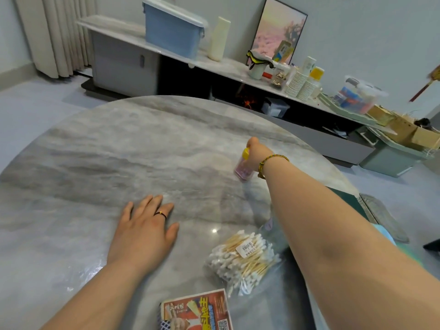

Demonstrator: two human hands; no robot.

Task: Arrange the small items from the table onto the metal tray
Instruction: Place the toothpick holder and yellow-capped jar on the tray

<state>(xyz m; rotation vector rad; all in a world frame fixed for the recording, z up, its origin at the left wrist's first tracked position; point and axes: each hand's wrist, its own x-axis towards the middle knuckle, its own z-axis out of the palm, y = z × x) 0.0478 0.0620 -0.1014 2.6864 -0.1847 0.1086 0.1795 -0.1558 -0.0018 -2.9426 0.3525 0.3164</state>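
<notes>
My right hand (256, 152) is stretched out over the right side of the round marble table (119, 148), shut on a small pink bottle with a yellow cap (243, 166) held above the tabletop. My left hand (145, 231) lies flat on the table, palm down, fingers spread, holding nothing. A clear bag of cotton swabs (245, 257) lies near my right forearm. A red printed box of cards (197, 310) sits at the near edge. No metal tray is in view.
Behind the table runs a long low cabinet (214, 65) carrying a blue storage box (173, 32), a cream vase, stacked paper cups (302, 84) and clutter. A dark chair (352, 201) stands at the right by the table's rim.
</notes>
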